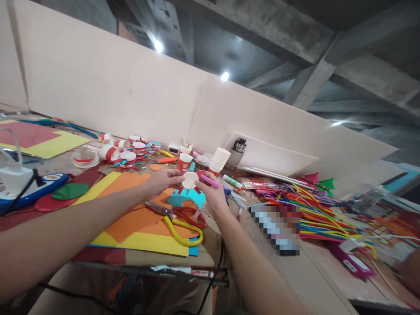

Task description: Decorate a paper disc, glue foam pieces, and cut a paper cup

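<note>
Between my two hands is a cut paper cup (190, 180), its round white face towards me, with red and teal strips sticking out around it. My left hand (162, 181) pinches its left edge. On the right edge are the fingers of my right hand (213, 192), which also keeps a pink marker-like stick (210, 181) between them. Just below lie a piece of turquoise paper (187, 199) and scissors (183, 232) with one red and one yellow handle loop. Orange paper (131, 210) and yellow paper (151, 245) are stacked under them.
Cut cup pieces (127, 158) crowd the back left. Behind my hands stand paper cups (219, 160) and a dark-capped bottle (236, 153). Colourful pipe cleaners (321, 218) spread to the right. A blue-and-white power strip (36, 190) is at left; a black cable (215, 275) hangs over the front edge.
</note>
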Motion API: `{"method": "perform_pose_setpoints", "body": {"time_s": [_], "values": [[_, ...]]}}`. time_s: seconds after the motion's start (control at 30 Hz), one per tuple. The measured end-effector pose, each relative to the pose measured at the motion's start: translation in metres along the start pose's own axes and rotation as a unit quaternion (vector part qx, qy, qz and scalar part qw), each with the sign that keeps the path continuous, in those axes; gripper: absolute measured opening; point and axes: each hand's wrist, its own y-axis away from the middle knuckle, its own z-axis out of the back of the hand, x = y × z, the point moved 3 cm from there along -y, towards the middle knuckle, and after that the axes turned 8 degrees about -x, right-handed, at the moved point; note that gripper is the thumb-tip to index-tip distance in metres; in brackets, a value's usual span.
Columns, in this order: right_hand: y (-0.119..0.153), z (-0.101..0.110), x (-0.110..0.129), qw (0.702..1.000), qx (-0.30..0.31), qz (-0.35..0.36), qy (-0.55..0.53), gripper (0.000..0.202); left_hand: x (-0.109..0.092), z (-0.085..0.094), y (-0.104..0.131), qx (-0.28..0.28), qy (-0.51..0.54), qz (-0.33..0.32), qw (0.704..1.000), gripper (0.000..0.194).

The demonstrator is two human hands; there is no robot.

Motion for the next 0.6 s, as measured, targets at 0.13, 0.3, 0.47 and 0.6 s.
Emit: {"method": "perform_pose_setpoints", "body": {"time_s": [0.13, 0.3, 0.47, 0.6], "values": [[-0.001, 0.001, -0.001, 0.999, 0.006, 0.031, 0.021, 0.025, 0.003, -0.001, 0.0, -0.003, -0.003, 0.012, 1.0, 0.034], [-0.004, 0.003, -0.01, 0.999, 0.02, 0.037, 0.021, 0.028, 0.004, -0.002, 0.002, -0.014, 0.017, 0.03, 0.999, 0.036], [-0.006, 0.004, -0.014, 0.999, 0.022, 0.035, 0.015, 0.029, 0.003, -0.004, 0.004, -0.009, 0.048, 0.034, 0.998, 0.036], [-0.007, 0.004, -0.013, 0.999, 0.012, 0.032, 0.016, 0.025, 0.002, -0.006, 0.004, -0.007, 0.061, 0.033, 0.998, 0.034]]}}
